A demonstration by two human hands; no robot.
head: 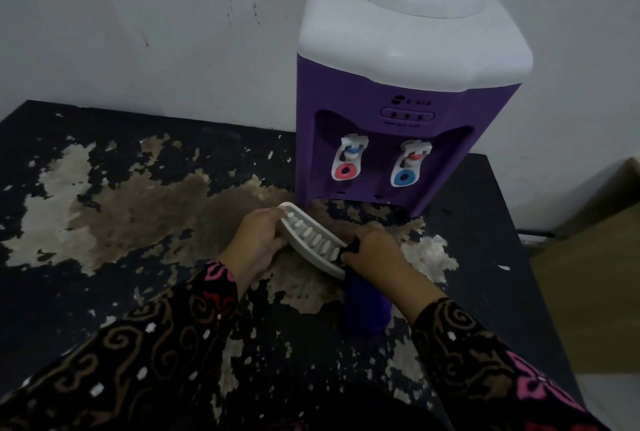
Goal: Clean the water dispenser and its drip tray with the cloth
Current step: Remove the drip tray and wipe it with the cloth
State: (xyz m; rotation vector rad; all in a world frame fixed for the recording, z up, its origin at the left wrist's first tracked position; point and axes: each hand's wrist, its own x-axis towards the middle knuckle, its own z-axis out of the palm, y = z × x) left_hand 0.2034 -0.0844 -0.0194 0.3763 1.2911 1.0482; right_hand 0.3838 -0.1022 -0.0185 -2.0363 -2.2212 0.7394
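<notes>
A purple water dispenser (394, 139) with a white top and two taps stands at the back of the table against the wall. In front of it, my left hand (258, 240) grips the left end of the white slotted drip tray (308, 240), which is tilted and lifted off the table. My right hand (372, 250) is closed on a dark blue cloth (367, 302) and presses it against the tray's right end. The rest of the cloth hangs down below my right hand.
The black table (104, 209) has badly peeled paint with bare pale patches. A white wall (156, 22) runs behind it. The table's right edge is near a brown box (588, 285) on the floor.
</notes>
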